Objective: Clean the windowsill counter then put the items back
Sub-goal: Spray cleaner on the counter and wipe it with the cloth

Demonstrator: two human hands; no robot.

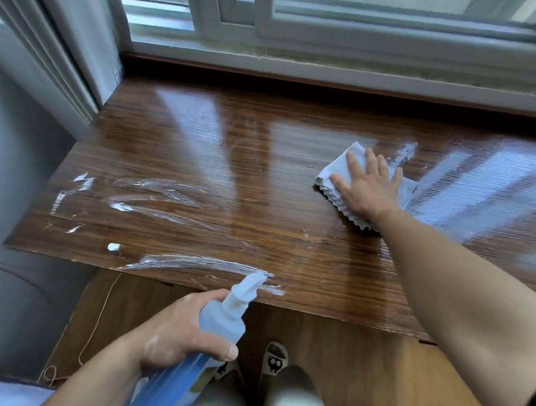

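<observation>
Two pale slippers (274, 358) with small cartoon faces show at the bottom of the view, standing on a wooden floor (360, 375). The one on the left is mostly hidden behind the bottle. A thin cord (93, 324) trails over the floor on the left side.

Just above the slippers, the left hand (178, 331) grips a spray bottle (223, 316), fingers and thumb curled round its body. The bottle is translucent pale blue with a blue label and a white nozzle. It is tilted so that the nozzle points up and to the right, over the front edge of the desk (201, 157).

The desk is a glossy brown wood-grain top that runs under the window. White foam streaks (196, 264) lie smeared along its near edge and across its left part, some in long arcs, some in small blobs.

Farther back and to the right, the right hand (367, 188) lies flat with fingers spread, pressing on a light grey cloth (339, 163). The cloth is folded, has a zigzag edge, and rests on the desk. Faint wet smears shine just right of it.

Beyond the desk stands a white window frame (329, 36), and a grey wall (16, 161) closes the left side.
</observation>
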